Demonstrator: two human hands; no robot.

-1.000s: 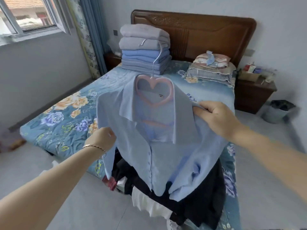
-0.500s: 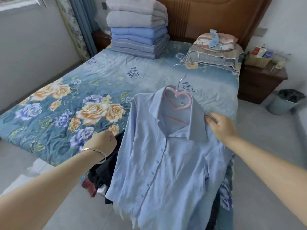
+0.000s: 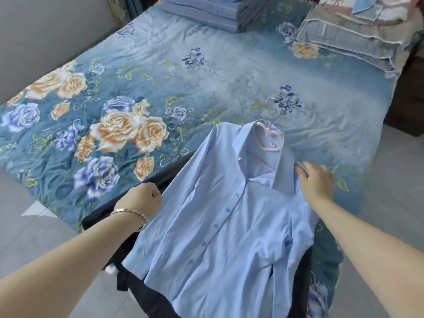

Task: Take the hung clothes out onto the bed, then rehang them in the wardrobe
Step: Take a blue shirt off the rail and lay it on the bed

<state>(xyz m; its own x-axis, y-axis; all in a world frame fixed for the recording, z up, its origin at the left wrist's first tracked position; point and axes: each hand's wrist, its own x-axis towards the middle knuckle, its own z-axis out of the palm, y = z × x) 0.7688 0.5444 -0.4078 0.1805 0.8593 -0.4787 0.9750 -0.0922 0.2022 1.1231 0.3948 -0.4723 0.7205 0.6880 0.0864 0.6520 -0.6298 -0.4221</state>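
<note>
Since the light-blue button-up shirt [image 3: 220, 221] lies front-up with its pink heart-shaped hanger [image 3: 269, 140] inside the collar, this looks like the laying-out half of the job: the garment is being put on the bed [image 3: 160, 65] whole, hanger and all, so it can go back on the wardrobe rail without redressing. It rests at the near corner of the floral bedspread, on top of a heap of dark clothes [image 3: 142, 292] that spills over the mattress edge toward the floor, which suggests the pile is being built in one place for easy collecting. The hanger's wire hook [image 3: 271, 111] points away from the person, toward the folded quilts [image 3: 213, 12] and pillows [image 3: 353, 35] at the far end. The right hand [image 3: 316, 180] sits on the shirt's shoulder just beside the collar, its fingers curled over a fold of the cloth there, probably where the hanger's arm ends, a sensible grip for steering both at once. The left hand [image 3: 142, 198], a bracelet [image 3: 130, 213] on its wrist, is balled up against the outer edge of the other sleeve; whether any fabric is caught inside the fist I cannot tell. Holding both shoulders apart keeps the front flat and the sleeves from bunching under the body. The hem hangs past the heap, so the shirt could slide off once let go.
</note>
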